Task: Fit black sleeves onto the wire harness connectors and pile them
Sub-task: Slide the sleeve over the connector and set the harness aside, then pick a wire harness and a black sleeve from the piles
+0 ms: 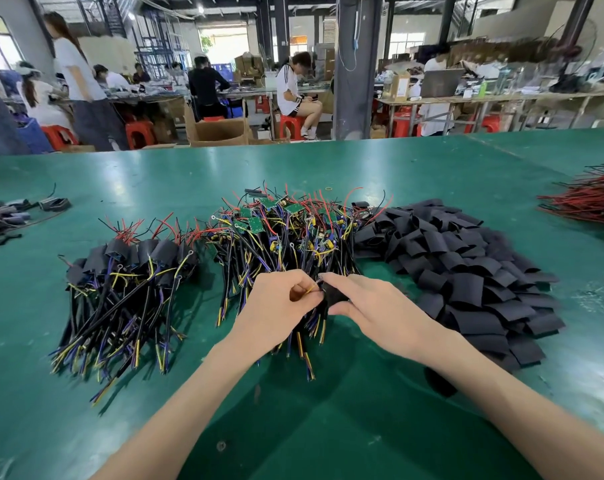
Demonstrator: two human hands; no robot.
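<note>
One black sleeve [334, 296] sits between the two hands, just above the near edge of the middle heap. A harness's wires run into it, and a yellow wire [311, 289] shows at its left mouth. The right hand [376, 308] has its grip clamped on the sleeve, thumb below and fingers over the top. The left hand [280, 301] has its grip pinched together on the yellow wire, right at the sleeve's mouth.

The sleeve looks light, soft and easily flattened, so it is best held by its edges with the mouth left open. The wires are thin and limp. They should feed better if taken close to the board end, where the harness looks stiffer. The small green boards probably want gentle handling.

Under the hands lies the heap of bare harnesses [286, 233]. To its left is the pile of sleeved harnesses [134, 268] and to its right the heap of loose sleeves [467, 275], all on the green table [397, 168]. Red wires [584, 202] lie at the far right.
</note>
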